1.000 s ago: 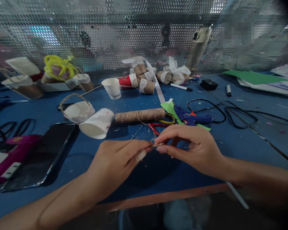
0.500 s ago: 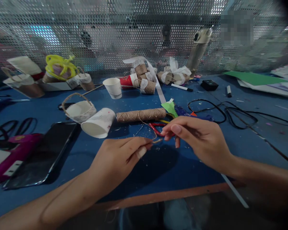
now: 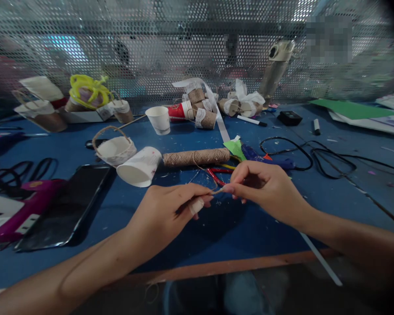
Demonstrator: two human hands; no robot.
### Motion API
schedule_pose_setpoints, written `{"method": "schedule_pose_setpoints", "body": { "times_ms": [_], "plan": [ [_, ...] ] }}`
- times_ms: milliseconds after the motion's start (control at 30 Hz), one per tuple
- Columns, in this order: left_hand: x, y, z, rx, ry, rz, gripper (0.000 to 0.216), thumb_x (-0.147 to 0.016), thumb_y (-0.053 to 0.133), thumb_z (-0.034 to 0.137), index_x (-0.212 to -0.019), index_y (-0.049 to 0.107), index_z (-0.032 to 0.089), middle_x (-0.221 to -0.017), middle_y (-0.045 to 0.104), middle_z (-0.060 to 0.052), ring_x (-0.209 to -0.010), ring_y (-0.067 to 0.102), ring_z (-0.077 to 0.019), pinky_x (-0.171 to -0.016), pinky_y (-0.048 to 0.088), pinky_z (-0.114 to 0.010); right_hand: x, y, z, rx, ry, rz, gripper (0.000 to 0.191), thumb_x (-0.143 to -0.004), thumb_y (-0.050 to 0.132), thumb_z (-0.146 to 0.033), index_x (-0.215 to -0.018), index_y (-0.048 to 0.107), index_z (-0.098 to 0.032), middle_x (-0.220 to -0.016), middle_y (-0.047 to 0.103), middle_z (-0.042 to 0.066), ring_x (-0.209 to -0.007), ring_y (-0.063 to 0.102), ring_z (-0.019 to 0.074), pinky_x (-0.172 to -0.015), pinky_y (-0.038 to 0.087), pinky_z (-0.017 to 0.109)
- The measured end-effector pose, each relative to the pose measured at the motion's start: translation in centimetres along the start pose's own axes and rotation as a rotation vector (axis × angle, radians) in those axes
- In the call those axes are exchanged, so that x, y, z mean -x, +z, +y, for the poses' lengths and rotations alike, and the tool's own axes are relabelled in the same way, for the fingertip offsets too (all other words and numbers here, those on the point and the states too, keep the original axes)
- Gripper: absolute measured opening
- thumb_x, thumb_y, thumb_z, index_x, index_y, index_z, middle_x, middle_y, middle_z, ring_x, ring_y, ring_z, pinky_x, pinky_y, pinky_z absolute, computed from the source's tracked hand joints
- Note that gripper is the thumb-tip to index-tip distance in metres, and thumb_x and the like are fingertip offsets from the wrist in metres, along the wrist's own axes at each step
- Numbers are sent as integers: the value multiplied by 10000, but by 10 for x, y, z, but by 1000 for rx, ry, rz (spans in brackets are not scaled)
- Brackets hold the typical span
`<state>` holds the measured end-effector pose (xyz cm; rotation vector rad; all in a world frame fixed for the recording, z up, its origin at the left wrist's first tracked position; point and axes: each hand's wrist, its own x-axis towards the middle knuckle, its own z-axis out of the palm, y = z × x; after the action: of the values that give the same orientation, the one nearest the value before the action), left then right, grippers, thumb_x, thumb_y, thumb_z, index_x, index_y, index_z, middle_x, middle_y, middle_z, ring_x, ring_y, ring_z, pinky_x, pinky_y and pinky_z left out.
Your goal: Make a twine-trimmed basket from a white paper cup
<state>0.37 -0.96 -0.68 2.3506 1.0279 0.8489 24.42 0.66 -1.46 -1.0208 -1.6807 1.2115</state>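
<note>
Between my two hands runs a short length of brown twine (image 3: 217, 191). My left hand (image 3: 170, 208) pinches it between thumb and fingers; a pale wrap covers part of the thumb. The free tip is pinched in my right hand (image 3: 265, 188). Just beyond the hands lies a spool of the same twine (image 3: 197, 156), with a loose strand trailing from it. Red-handled scissors (image 3: 214, 176) rest behind my fingers, partly hidden by my right hand. Left of the spool, a white paper cup (image 3: 139, 167) lies on its side beside a small basket with a twine handle (image 3: 114, 148).
A phone (image 3: 68, 205) and a magenta glue gun (image 3: 29, 210) lie at left. A blue glue gun (image 3: 269, 159) with a black cord (image 3: 335, 168) is at right. Twine-wrapped cups (image 3: 205, 118), a standing paper cup (image 3: 159, 120) and a bottle (image 3: 276, 70) line the back by a perforated metal screen.
My right hand has closed in and now pinches the twine's tip, which was free before. The left hand keeps its pinch. The whole view has shifted slightly.
</note>
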Motion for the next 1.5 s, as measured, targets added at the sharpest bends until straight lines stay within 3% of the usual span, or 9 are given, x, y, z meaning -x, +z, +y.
{"method": "schedule_pose_setpoints", "body": {
  "times_ms": [200, 333, 467, 667, 800, 967, 1100, 1267, 1500],
  "plan": [
    [-4, -1, 3, 249, -165, -47, 144, -976, 573, 168, -1001, 713, 194, -798, 764, 40, -546, 683, -67, -545, 546, -142, 1, 2, 0, 186, -115, -135, 77, -935, 675, -214, -940, 752, -213, -881, 746, 7, -737, 680, 116, -628, 547, 205],
    [-5, -3, 7, 360, -291, -102, 137, -979, 590, 227, -981, 724, 198, -776, 759, 35, -528, 669, -67, -494, 518, -127, 2, 1, -3, 279, -211, -25, 22, -874, 756, -222, -853, 750, -219, -855, 763, -9, -803, 704, 136, -711, 536, 226],
    [-6, -4, 8, 474, -377, -114, 131, -977, 623, 258, -964, 739, 199, -769, 762, 29, -519, 667, -57, -473, 495, -106, 2, -1, -3, 282, -188, -29, 198, -847, 797, -297, -713, 686, -203, -721, 726, -29, -709, 683, 123, -693, 505, 229],
    [-10, -8, 6, 751, -466, -98, 172, -978, 650, 330, -911, 717, 186, -763, 766, 36, -480, 677, -67, -456, 526, -125, 2, -1, 1, 353, -283, -171, 271, -1012, 579, -328, -789, 641, -188, -781, 664, -7, -731, 620, 109, -708, 461, 244],
    [-11, -8, 4, 894, -495, -133, 200, -989, 638, 342, -920, 717, 171, -751, 777, 23, -452, 659, -57, -434, 518, -112, 0, -1, 1, 310, -368, -141, 319, -948, 684, -281, -669, 572, -174, -814, 639, 6, -774, 612, 111, -764, 469, 251],
    [-12, -8, 2, 959, -505, -62, 184, -981, 656, 331, -919, 725, 172, -692, 752, 36, -433, 635, -48, -410, 486, -93, -1, 0, -1, 269, -340, -155, 40, -889, 740, -164, -862, 719, -183, -923, 710, 18, -882, 673, 123, -819, 516, 231],
    [-12, -9, 0, 975, -492, 1, 158, -982, 656, 309, -930, 716, 172, -685, 747, 41, -423, 627, -45, -406, 475, -90, 2, 0, -3, 219, -255, -142, 48, -856, 770, -147, -843, 761, -193, -833, 763, -4, -781, 708, 110, -747, 543, 207],
    [-12, -8, 1, 945, -500, -48, 178, -981, 655, 321, -922, 717, 165, -680, 746, 31, -418, 620, -48, -407, 478, -99, 6, 0, -6, 169, -131, -101, 127, -798, 837, -236, -727, 736, -206, -775, 778, -17, -716, 718, 114, -674, 548, 198],
    [-13, -9, 2, 854, -459, -120, 186, -992, 630, 351, -949, 711, 188, -716, 758, 35, -439, 636, -51, -421, 481, -110, 5, 1, -5, 249, -163, -170, 128, -958, 662, -277, -904, 742, -193, -768, 749, -8, -669, 692, 100, -624, 532, 192]
  ]
}}
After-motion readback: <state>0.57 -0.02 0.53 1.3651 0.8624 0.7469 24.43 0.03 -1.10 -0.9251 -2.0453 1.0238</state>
